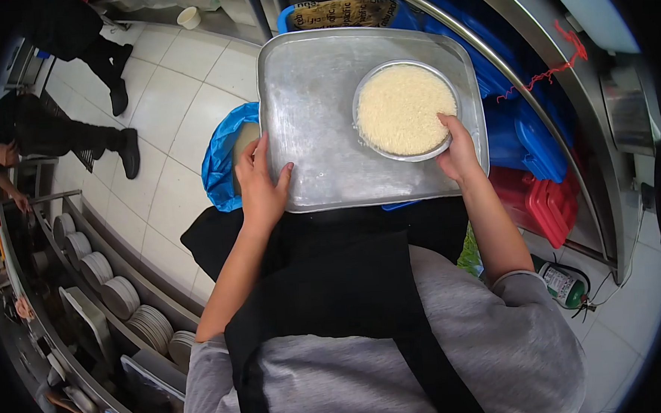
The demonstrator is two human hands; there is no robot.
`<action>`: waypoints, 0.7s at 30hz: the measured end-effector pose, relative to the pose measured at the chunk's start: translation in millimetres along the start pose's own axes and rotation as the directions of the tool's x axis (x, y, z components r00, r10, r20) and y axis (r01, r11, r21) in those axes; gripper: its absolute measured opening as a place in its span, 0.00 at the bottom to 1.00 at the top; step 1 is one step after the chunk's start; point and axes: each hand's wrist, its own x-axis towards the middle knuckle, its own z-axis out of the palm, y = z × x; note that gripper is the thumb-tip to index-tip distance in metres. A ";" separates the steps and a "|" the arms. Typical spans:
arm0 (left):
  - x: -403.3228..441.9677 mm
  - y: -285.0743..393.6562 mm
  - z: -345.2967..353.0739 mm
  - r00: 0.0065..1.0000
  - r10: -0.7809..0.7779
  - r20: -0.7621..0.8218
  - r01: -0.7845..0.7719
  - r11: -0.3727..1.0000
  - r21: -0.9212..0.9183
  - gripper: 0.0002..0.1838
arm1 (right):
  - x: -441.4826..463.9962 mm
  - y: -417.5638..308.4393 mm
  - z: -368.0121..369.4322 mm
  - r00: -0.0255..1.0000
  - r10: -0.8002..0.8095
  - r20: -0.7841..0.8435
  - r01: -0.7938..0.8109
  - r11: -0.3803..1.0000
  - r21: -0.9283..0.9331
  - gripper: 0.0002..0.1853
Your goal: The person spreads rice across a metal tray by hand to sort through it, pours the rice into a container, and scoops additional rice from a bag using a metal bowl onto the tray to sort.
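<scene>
A large grey metal tray (pixel 310 110) lies in front of my body. On its right half sits a round metal bowl (pixel 357 119) filled with uncooked white rice (pixel 407 105). My right hand (pixel 458 151) grips the bowl's lower right rim, its thumb over the edge at the rice and its other fingers mostly hidden beneath. At the tray's left edge, my left hand (pixel 262 184) holds on, thumb over the rim and fingers along the outer side. A few loose grains appear beside the bowl.
Left of the tray stands a blue plastic bag (pixel 220 164), open at the top. Blue lids (pixel 540 147) and a red container (pixel 543 203) are at right, near a green extinguisher (pixel 566 284). Stacked plates (pixel 118 296) fill a left shelf. Two people in dark clothes stand at upper left.
</scene>
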 end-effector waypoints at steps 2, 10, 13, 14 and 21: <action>-6.8 -6.5 9.8 0.994 -0.113 -0.005 0.112 0.990 -0.083 0.37 | -3.9 -3.3 -4.6 1.000 0.017 0.014 -0.016 0.998 -0.061 0.27; -1.1 -6.3 11.8 0.897 -0.323 0.302 0.414 0.854 -0.316 0.42 | -10.2 -6.2 -3.3 0.998 -0.040 -0.042 0.037 0.998 -0.056 0.27; 0.4 -11.7 9.9 0.926 -0.265 0.267 0.344 0.886 -0.312 0.42 | -16.5 -9.9 -1.8 1.000 0.018 -0.010 -0.018 1.000 -0.007 0.27; 0.4 -10.5 7.8 0.907 -0.284 0.312 0.376 0.880 -0.291 0.42 | -15.8 -8.0 -2.6 0.998 -0.029 -0.054 0.030 0.999 0.017 0.27; -4.9 -13.5 14.3 0.938 -0.246 0.245 0.313 0.906 -0.287 0.42 | -23.2 -11.6 -23.1 0.999 -0.050 -0.006 0.051 0.998 0.024 0.29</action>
